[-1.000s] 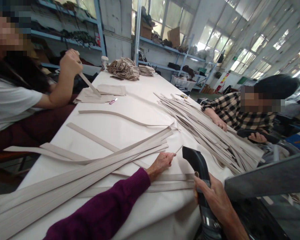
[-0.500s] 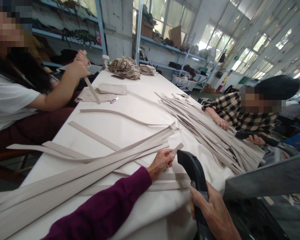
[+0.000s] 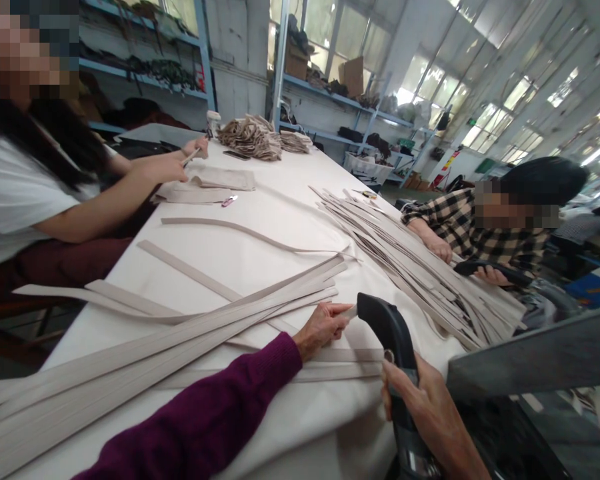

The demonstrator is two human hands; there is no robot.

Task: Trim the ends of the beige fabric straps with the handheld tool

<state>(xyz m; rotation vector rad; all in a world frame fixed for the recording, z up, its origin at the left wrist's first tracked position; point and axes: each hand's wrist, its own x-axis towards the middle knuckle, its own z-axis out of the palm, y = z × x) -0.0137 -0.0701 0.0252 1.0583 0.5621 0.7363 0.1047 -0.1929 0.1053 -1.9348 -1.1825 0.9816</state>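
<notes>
My left hand [image 3: 325, 329] pinches the end of a beige fabric strip [image 3: 351, 312] between thumb and fingers. The strip's tip meets the mouth of a black curved vacuum-hose handle [image 3: 383, 317]; whether it goes inside cannot be made out. My right hand [image 3: 425, 407] is wrapped around this handle, thumb beside a round ring on its side. To the left, several long beige strips [image 3: 220, 320] fan out across the white-covered table [image 3: 280, 207], passing behind and beside my left forearm.
Opposite, a person's hands [image 3: 437, 247] work with another black handle beside a pile of strips [image 3: 395, 253]. A second person's hands [image 3: 173, 163] hold a strip at left. Folded fabric [image 3: 225, 179], a small pink cutter [image 3: 229, 201] and a grey metal beam [image 3: 535, 340] are nearby.
The handle's mouth has come over the strip's tip, which stuck up free before. My left hand has barely moved. The left person's hands have lowered and spread apart.
</notes>
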